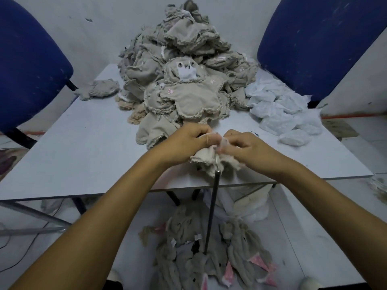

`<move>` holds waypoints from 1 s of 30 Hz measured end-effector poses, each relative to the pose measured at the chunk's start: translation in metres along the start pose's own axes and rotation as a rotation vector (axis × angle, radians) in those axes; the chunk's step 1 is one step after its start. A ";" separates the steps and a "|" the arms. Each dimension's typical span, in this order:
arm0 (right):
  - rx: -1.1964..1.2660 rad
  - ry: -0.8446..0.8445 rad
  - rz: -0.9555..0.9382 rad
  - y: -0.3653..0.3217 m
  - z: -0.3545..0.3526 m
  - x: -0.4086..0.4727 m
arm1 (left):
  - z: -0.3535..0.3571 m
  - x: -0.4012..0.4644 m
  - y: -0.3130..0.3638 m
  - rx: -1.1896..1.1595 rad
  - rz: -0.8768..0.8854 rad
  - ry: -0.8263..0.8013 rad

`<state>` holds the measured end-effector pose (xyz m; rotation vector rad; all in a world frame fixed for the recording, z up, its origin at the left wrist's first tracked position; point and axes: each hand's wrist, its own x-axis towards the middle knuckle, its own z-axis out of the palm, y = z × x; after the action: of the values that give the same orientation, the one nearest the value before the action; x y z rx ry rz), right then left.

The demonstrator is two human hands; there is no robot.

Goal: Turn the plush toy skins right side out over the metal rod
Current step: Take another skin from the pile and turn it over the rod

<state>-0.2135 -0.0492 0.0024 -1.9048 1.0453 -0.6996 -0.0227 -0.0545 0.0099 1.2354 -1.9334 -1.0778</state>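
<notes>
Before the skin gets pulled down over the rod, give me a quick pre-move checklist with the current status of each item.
1. Left hand grips the plush skin: ok.
2. Right hand pinches the skin's top: ok.
3. Metal rod enters the skin from below: ok.
4. Rod tip seated in a limb or corner: cannot tell, covered by fabric.
5. Rod's base steady: cannot tell, hidden among turned skins on the floor.
6. Pile of unturned skins apart from the hands: ok.

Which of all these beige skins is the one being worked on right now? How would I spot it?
Start at the grey table and come to its near edge, in front of the big heap. The skin is bunched atop the upright metal rod, pinched by both hands, left and right; the others lie loose.
</notes>
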 end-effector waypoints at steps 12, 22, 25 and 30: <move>0.782 -0.086 0.205 0.014 -0.001 0.001 | -0.005 -0.006 0.012 -0.186 -0.059 -0.147; 0.223 -0.081 -0.016 0.003 -0.010 -0.015 | -0.012 -0.015 0.016 -0.094 0.008 -0.272; 0.078 0.008 -0.130 -0.003 -0.008 -0.017 | -0.014 -0.020 0.018 0.039 0.065 -0.278; -0.201 0.224 -0.352 -0.015 0.001 -0.023 | -0.006 -0.025 0.026 0.391 0.441 0.069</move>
<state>-0.2178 -0.0241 0.0134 -2.2544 0.9517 -1.0603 -0.0198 -0.0267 0.0343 0.9459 -2.2866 -0.4412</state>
